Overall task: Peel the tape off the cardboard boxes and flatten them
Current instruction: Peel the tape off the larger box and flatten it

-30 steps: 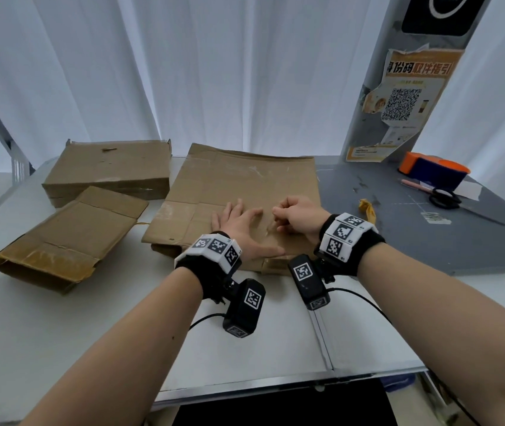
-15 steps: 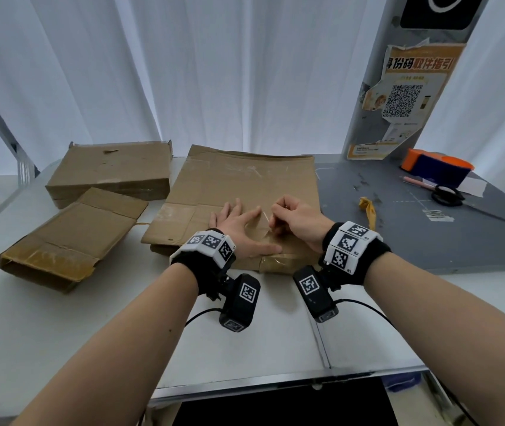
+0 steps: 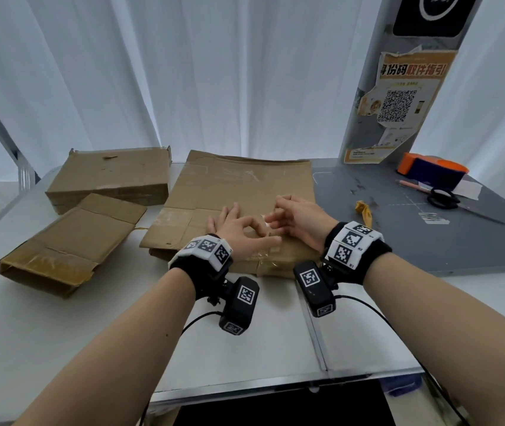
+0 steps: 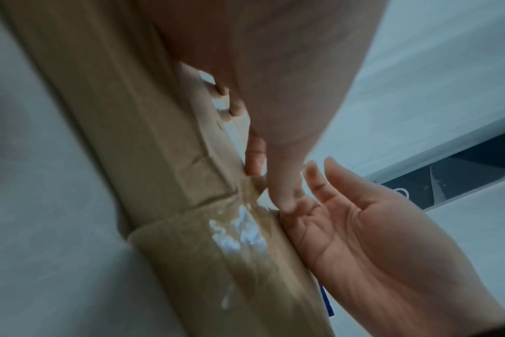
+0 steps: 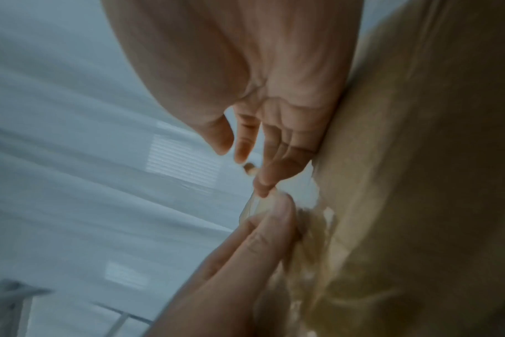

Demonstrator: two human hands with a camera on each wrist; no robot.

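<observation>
A flattened cardboard box [image 3: 245, 186] lies in the middle of the white table. My left hand [image 3: 239, 229] rests on its near part, the outer fingers flat, thumb and index curled together and pinching a lifted end of clear tape [image 3: 266, 224]. In the right wrist view that tape end [image 5: 250, 208] sits between the left thumb and index. My right hand [image 3: 294, 216] hovers just right of it with relaxed, spread fingers, one fingertip touching the tape. Its open palm [image 4: 361, 228] shows in the left wrist view, beside shiny tape [image 4: 239, 228] stuck over the box edge.
Two more boxes lie at the left: a closed one [image 3: 109, 176] at the back and a partly collapsed one [image 3: 69, 244] nearer. On the grey mat [image 3: 429, 241] at the right are a crumpled tape wad [image 3: 363, 210], scissors [image 3: 443, 199], a pen [image 3: 411, 184] and an orange-blue block [image 3: 429, 170].
My right hand has gone from a curled pinch on the box to spread, relaxed fingers. My left index has lifted off the cardboard and curled to the thumb around the tape end.
</observation>
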